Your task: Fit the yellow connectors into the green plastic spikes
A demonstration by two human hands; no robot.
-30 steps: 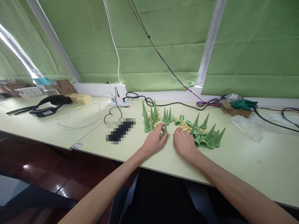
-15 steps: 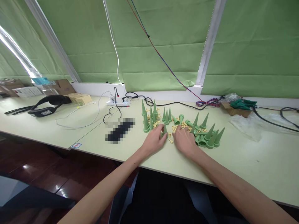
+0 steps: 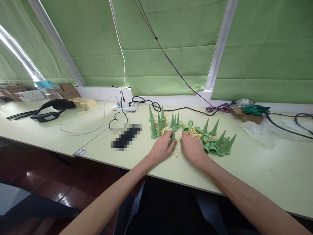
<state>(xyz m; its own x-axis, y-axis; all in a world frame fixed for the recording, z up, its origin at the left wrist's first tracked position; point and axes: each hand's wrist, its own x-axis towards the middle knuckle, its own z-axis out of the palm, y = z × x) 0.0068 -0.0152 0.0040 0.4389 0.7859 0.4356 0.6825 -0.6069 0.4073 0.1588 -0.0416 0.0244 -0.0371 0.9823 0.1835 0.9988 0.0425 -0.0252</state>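
Note:
My left hand (image 3: 161,145) is closed around an upright green plastic spike (image 3: 173,134), thumb on its near side. Beside it my right hand (image 3: 192,147) has its fingers curled down at the edge of a pile of small yellow plastic pieces (image 3: 195,132); whatever they hold is hidden. A yellow piece with a round end (image 3: 174,154) lies on the table below my left thumb. Another sits between the hands, touching or close to the held spike. To the right of my right hand is a heap of green spikes (image 3: 221,148), some standing, some lying with hollow bases showing.
Several green spikes with yellow pieces (image 3: 153,133) stand in a group left of my left hand, and a few more (image 3: 174,121) stand behind. A blurred dark object (image 3: 126,137), a power strip (image 3: 124,107), cables, a clear plastic bag (image 3: 259,132) and a cardboard box (image 3: 246,116) share the table.
One loose yellow piece has shifted toward the table's front edge and slightly left. My right hand has moved slightly left, its fingers more curled. My left hand still holds the spike.

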